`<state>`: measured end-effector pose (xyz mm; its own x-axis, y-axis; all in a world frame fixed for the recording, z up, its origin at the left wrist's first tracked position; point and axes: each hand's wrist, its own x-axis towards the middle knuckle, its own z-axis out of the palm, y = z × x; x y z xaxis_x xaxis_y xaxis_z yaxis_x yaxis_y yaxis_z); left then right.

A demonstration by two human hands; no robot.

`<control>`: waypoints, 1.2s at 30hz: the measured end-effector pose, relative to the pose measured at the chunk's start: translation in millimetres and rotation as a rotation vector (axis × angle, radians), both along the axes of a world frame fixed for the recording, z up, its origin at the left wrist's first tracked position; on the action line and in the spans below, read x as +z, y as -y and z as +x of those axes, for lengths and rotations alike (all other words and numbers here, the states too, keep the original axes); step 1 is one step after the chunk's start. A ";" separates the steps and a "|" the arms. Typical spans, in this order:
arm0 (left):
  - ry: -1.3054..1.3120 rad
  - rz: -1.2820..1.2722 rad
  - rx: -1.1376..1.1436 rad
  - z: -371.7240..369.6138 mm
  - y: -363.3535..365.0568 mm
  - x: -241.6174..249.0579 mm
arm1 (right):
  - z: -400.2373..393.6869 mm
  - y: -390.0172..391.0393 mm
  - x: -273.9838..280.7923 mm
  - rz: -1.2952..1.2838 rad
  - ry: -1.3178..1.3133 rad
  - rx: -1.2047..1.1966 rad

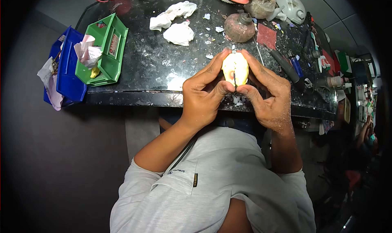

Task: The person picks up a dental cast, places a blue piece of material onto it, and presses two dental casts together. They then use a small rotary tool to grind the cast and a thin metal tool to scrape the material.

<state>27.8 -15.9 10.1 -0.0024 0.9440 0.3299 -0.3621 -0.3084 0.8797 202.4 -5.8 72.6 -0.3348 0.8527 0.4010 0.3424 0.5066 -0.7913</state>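
A pale yellow moulded piece point(241, 65) with a dark line down its middle and a pinkish spot is held up over the table's front edge. My left hand point(204, 90) grips its left side between thumb and fingers. On its right side my right hand point(269, 90) holds it the same way, and the two thumbs nearly meet at its lower end. Whitish dust covers the right hand and wrist. Just beyond the fingers stands a round reddish-brown container point(239, 28) with a small cap.
Green point(119, 55) and blue point(71, 65) bins with papers stand at the left edge. White crumpled cloths point(179, 33) lie mid-table. To the right are red sandpaper point(266, 36), a black-handled tool point(285, 65), a blue item point(297, 67) and a dental model point(324, 63). Debris is scattered about.
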 end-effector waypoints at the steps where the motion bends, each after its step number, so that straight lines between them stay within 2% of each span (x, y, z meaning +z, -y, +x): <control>1: -0.002 -0.002 -0.005 0.0 0.1 -0.1 | -1.1 -0.1 -0.7 -0.002 -0.002 -0.005; 4: -0.075 0.042 0.037 -0.9 -0.2 -0.4 | -2.9 -0.8 -3.1 -0.054 -0.064 -0.013; 9: -0.069 0.031 0.032 -1.6 -0.7 -5.5 | -0.4 -1.9 -3.5 0.069 -0.011 0.024; 13: -0.134 0.061 0.069 -0.1 0.4 -1.5 | -2.1 -3.8 -8.2 0.043 -0.049 0.013; 21: -0.066 0.051 0.046 1.8 0.7 -0.9 | 1.4 -3.2 -9.3 0.110 -0.011 0.017; 27: -0.110 0.093 0.102 4.2 -1.1 -4.1 | -3.0 -1.8 -6.5 -0.003 -0.059 0.021; 34: -0.073 0.053 0.045 5.7 -2.1 1.1 | 4.2 -2.4 -13.1 0.058 -0.023 0.018; 36: -0.158 0.105 0.111 6.9 -1.1 -1.5 | 2.4 -2.5 -13.8 0.034 -0.056 0.015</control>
